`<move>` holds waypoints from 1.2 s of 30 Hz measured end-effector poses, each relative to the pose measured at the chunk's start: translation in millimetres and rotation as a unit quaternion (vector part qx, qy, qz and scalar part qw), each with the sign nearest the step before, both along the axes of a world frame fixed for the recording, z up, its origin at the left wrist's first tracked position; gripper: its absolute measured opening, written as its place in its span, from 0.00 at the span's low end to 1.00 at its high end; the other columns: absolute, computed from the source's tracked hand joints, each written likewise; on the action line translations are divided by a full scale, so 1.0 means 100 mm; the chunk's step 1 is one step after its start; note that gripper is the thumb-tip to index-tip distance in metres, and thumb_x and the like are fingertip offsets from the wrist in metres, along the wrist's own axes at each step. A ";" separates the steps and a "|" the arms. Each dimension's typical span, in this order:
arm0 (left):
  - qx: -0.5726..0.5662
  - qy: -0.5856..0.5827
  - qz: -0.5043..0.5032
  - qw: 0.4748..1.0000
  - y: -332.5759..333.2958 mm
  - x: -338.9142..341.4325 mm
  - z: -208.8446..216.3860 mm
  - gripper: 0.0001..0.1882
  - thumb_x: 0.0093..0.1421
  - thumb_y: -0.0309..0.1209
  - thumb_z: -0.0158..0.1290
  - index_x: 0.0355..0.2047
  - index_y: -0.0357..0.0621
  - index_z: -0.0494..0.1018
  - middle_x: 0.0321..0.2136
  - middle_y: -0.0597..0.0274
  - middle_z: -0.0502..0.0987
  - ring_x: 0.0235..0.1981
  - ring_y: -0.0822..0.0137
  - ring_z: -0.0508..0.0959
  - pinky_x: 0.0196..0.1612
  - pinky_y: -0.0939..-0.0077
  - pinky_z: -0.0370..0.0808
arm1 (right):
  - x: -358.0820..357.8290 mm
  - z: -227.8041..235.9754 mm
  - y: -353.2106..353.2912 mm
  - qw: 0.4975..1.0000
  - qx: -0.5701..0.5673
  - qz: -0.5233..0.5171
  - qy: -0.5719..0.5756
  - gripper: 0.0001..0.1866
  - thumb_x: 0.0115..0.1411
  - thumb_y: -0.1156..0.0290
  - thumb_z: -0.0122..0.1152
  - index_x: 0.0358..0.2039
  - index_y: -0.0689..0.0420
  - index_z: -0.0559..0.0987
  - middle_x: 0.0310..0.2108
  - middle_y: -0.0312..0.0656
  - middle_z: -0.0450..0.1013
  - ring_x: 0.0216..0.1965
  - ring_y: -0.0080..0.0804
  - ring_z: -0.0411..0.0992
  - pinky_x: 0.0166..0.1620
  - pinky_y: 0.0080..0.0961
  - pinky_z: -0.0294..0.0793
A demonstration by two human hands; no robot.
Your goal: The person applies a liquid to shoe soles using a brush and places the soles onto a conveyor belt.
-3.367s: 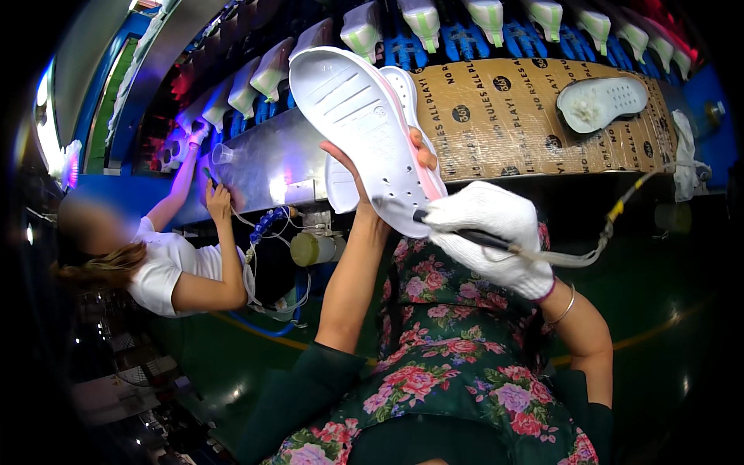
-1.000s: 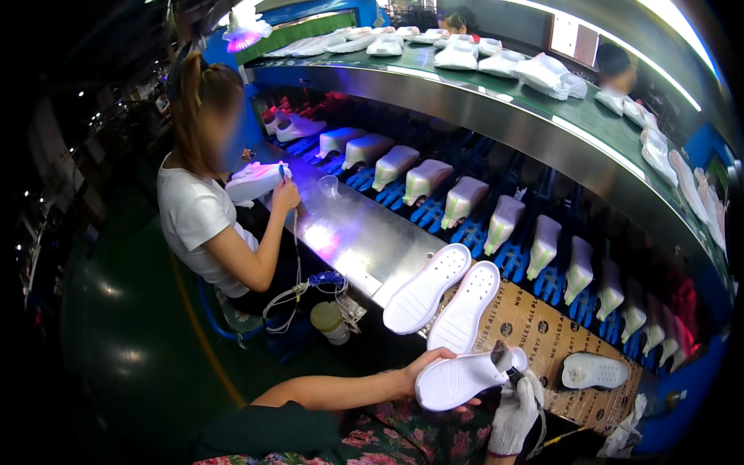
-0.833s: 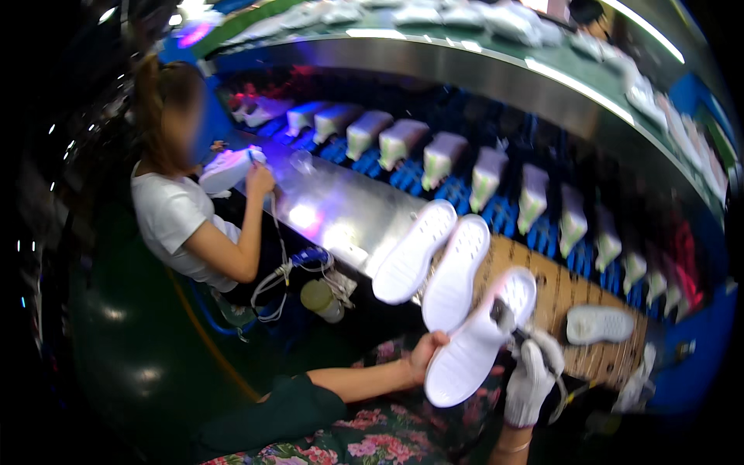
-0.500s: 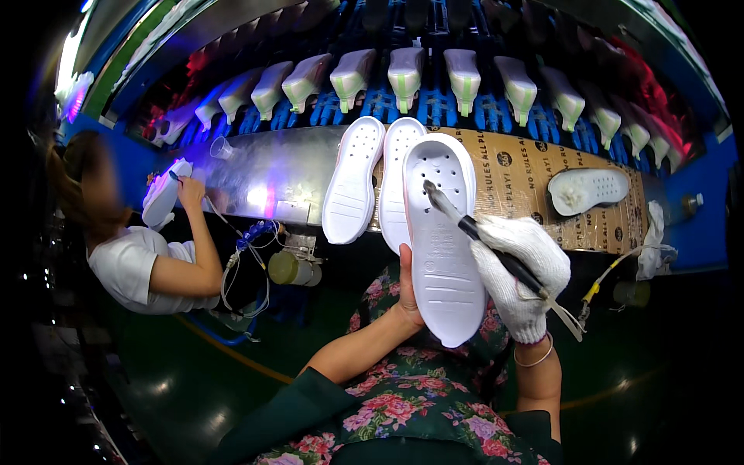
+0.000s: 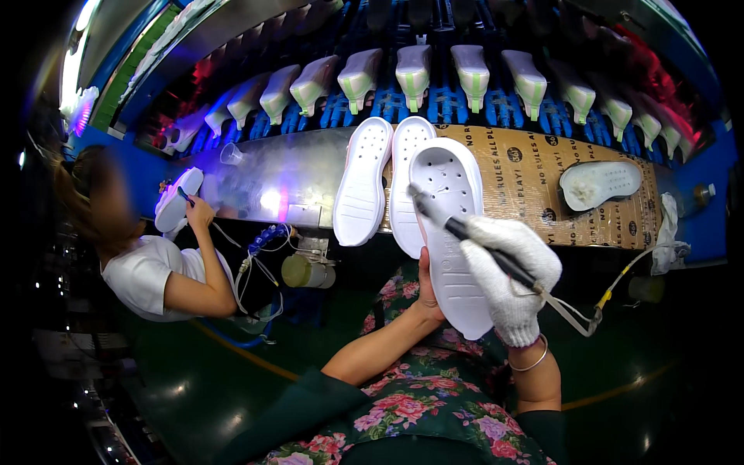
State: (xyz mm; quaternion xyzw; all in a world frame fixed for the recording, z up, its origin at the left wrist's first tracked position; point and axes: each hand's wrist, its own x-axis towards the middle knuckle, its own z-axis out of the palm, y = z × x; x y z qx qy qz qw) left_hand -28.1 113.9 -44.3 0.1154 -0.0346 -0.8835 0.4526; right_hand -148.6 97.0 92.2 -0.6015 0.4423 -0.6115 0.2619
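Note:
My bare left hand (image 5: 429, 293) grips a white shoe sole (image 5: 457, 291) by its left edge, holding it tilted in front of the bench. Much of that hand is hidden behind the sole. In a white knit glove, my right hand (image 5: 514, 279) is closed round a black-handled brush (image 5: 502, 262) with a pale hose running from its end. The brush's bristles lie at the left edge of the sole, beside its holed end. Two more white soles, one at the left (image 5: 361, 186) and one partly covered (image 5: 402, 213), lie on the bench behind.
Cardboard (image 5: 518, 190) covers the bench's right part; a sole-shaped piece (image 5: 612, 184) with a pale clump lies there. A clear cup (image 5: 231, 154) stands on the metal part (image 5: 252, 182). Shoe uppers (image 5: 413, 74) line a rack behind. At left, a co-worker (image 5: 159, 267) brushes another sole.
The brush tip has gone from the holes in the sole's surface to its left edge. The held sole sits slightly further right in view, and the whole scene has shifted a little.

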 end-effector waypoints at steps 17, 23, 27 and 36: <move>-0.100 0.086 0.045 0.990 -0.38 0.00 0.09 0.55 0.52 0.74 0.40 0.68 0.47 0.47 0.63 0.46 0.59 0.62 0.49 0.63 0.64 0.50 0.60 | 0.07 -0.17 0.04 0.988 -0.096 0.013 0.120 0.14 0.46 0.80 0.68 0.35 0.59 0.82 0.34 0.45 0.79 0.33 0.40 0.78 0.37 0.30 0.76; -0.092 0.095 0.065 0.989 -0.49 0.10 0.14 0.54 0.53 0.75 0.36 0.67 0.46 0.49 0.61 0.44 0.62 0.58 0.46 0.67 0.60 0.46 0.66 | -0.04 -0.24 0.01 0.989 -0.089 0.005 0.120 0.13 0.45 0.80 0.69 0.35 0.59 0.82 0.35 0.45 0.79 0.34 0.40 0.78 0.39 0.30 0.76; -0.079 0.036 0.022 0.996 -0.55 0.07 0.18 0.54 0.51 0.75 0.40 0.64 0.44 0.54 0.58 0.47 0.65 0.52 0.38 0.72 0.54 0.40 0.71 | -0.01 -0.33 0.08 0.981 -0.102 0.055 0.154 0.14 0.46 0.79 0.68 0.37 0.58 0.82 0.37 0.44 0.79 0.36 0.42 0.78 0.42 0.33 0.76; -0.176 0.076 -0.059 0.980 -0.73 0.07 0.33 0.54 0.49 0.77 0.41 0.63 0.46 0.56 0.51 0.47 0.70 0.44 0.36 0.74 0.46 0.38 0.74 | 0.01 -0.39 0.11 0.972 -0.143 0.059 0.177 0.15 0.44 0.80 0.69 0.36 0.57 0.82 0.34 0.42 0.78 0.34 0.39 0.78 0.39 0.31 0.77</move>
